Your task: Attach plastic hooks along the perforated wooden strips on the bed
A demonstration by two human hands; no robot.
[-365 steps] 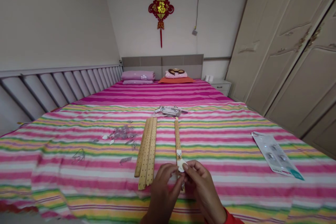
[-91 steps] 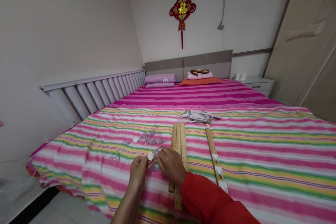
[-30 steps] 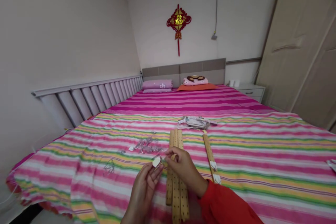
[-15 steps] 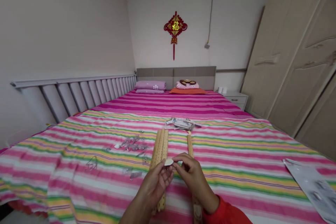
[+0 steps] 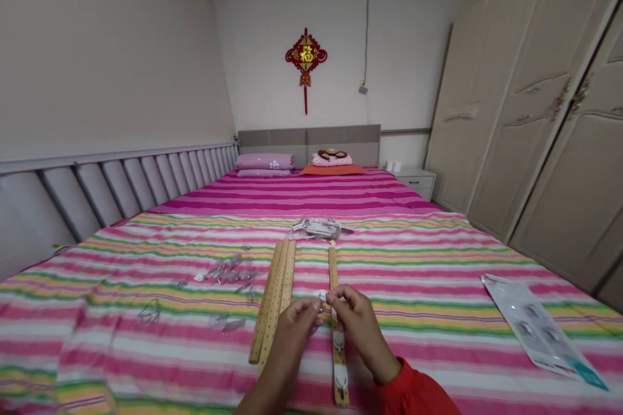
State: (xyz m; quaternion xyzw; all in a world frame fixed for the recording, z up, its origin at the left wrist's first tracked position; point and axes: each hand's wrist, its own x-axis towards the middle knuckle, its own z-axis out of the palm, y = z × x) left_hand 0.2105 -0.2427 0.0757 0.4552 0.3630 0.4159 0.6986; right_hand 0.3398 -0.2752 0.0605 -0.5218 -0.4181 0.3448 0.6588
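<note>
A small white hook (image 5: 322, 297) is pinched between the fingertips of both hands, partly hidden by them. My left hand (image 5: 298, 325) is closed on its left side, and the thumb and forefinger of my right hand (image 5: 357, 323) close on its right side. Beneath my right hand runs a single wooden strip (image 5: 333, 267). Toward its near end sit white-backed hooks (image 5: 341, 376). To the left of it, several wooden strips (image 5: 281, 282) with rows of small holes lie side by side, their near ends partly behind my left arm.
Small clear plastic packets (image 5: 233, 270) lie scattered at left, near a thin wire-like tangle (image 5: 148, 314). A package (image 5: 318, 228) rests beyond the strips. At right is a clear blister pack (image 5: 535, 327). Everything lies on a striped bedsheet (image 5: 418, 259).
The view has swung right. Both hands have moved the white hook from over the grouped strips to beside the single strip, turning it so its face shows differently. Hooks on that strip are now visible.
</note>
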